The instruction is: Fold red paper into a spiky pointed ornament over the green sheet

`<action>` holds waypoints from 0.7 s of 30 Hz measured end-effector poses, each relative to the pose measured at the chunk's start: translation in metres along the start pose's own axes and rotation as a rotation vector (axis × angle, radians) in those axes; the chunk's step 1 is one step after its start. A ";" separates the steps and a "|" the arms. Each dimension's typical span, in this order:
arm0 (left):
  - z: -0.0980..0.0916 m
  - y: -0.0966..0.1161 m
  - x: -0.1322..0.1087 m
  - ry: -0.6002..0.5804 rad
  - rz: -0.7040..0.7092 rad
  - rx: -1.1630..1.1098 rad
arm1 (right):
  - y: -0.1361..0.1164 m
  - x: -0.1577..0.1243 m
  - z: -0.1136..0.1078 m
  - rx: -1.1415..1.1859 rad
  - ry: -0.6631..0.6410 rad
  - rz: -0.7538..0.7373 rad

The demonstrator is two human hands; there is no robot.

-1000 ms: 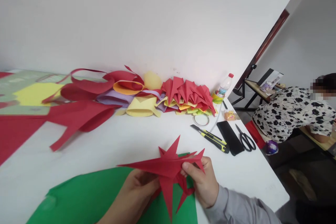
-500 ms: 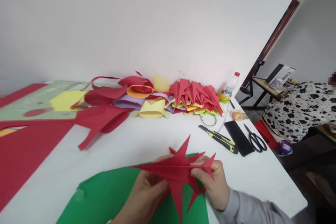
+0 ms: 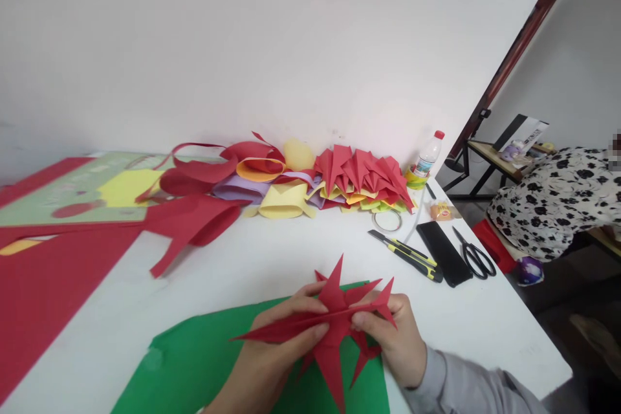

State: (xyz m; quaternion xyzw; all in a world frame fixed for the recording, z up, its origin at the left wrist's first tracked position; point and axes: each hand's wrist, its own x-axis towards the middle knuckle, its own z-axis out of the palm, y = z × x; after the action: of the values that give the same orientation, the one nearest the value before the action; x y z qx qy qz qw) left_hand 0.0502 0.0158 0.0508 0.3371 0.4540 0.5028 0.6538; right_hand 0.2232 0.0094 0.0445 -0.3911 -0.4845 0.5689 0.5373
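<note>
A red folded-paper figure [image 3: 334, 330] with several sharp points is held up between both hands, over a green sheet of paper [image 3: 194, 349] on the white table. My left hand [image 3: 276, 343] is closed on its left part, thumb in front and fingers along the top, pinching a long fold that points left. On the other side, my right hand [image 3: 395, 336] pinches the narrow arm near the forked right tip between thumb and fingers. The far side of the figure is hidden.
Behind lie a pile of red folded-paper shapes [image 3: 361, 171] and curled coloured paper pieces [image 3: 281, 199]. To the right are a utility knife [image 3: 407, 255], scissors [image 3: 475, 259], a black case [image 3: 444, 253], a tape roll [image 3: 387, 220] and a bottle [image 3: 427, 158]. Another person [image 3: 553, 207] bends nearby.
My left thumb and fingers have shifted onto the front of the red paper figure, pinching its long fold. The long left point has dipped lower. My right hand keeps its hold.
</note>
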 end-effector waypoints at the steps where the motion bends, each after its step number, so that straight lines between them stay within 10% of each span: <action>1: 0.000 0.000 0.000 0.000 -0.005 0.027 | 0.000 0.000 0.001 0.007 -0.004 0.007; 21: -0.006 0.012 0.002 -0.030 -0.208 -0.084 | -0.018 0.013 -0.030 -0.306 -0.071 -0.337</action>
State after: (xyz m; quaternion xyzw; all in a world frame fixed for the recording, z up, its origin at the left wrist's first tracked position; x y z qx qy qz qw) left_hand 0.0407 0.0210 0.0592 0.2680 0.4551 0.4457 0.7228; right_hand 0.2550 0.0251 0.0562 -0.3614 -0.6423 0.4045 0.5415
